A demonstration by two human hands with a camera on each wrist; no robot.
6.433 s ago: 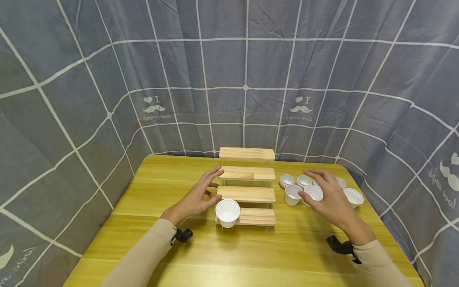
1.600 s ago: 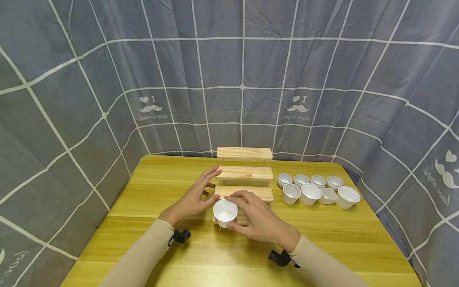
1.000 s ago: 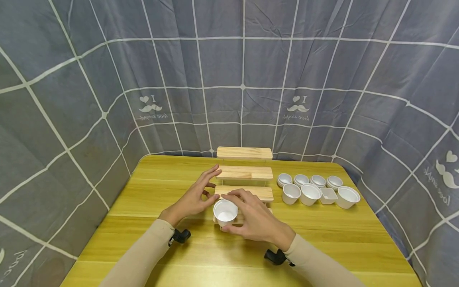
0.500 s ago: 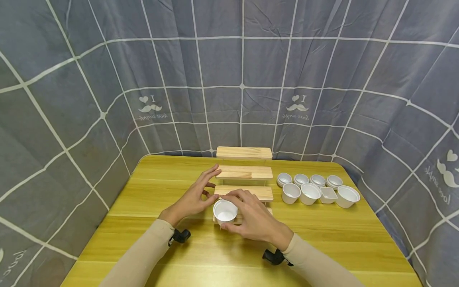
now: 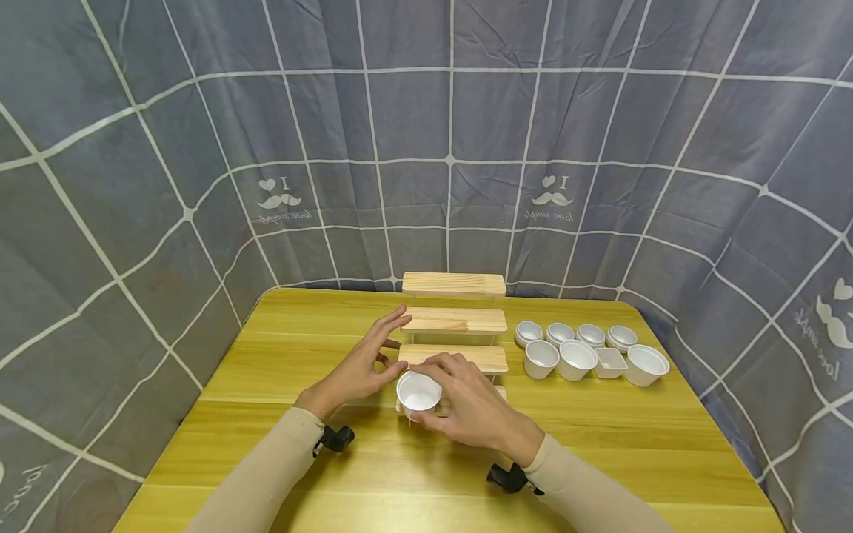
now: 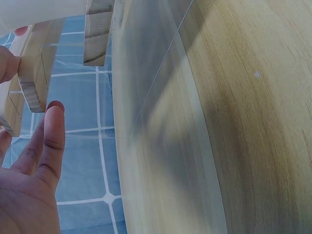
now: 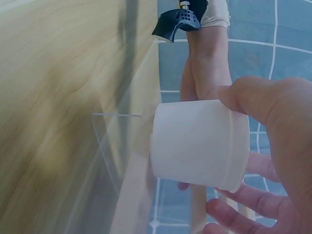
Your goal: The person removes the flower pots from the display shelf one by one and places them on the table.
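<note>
A round white plastic cup [image 5: 418, 394], mouth up, stands at the left end of the lowest board of a stepped wooden rack [image 5: 455, 320] with clear supports. My right hand [image 5: 469, 407] grips the cup from the right, thumb on the near side of its rim and fingers behind it. In the right wrist view the cup [image 7: 197, 144] shows its smooth side, with its base at the board's edge. At the rack's left end is my left hand [image 5: 360, 366], fingers spread along the boards; in the left wrist view its thumb [image 6: 6, 66] lies against a board end.
To the right of the rack, two rows of white containers stand on the yellow wood table [image 5: 600, 451]: several small round cups [image 5: 560, 333] behind, larger cups [image 5: 577, 359] and a square one [image 5: 610, 363] in front. A grey gridded curtain [image 5: 493, 192] surrounds the table.
My right hand has come left from the containers to the cup on the lowest board and shifted slightly further round it. The cup and my left hand look nearly still.
</note>
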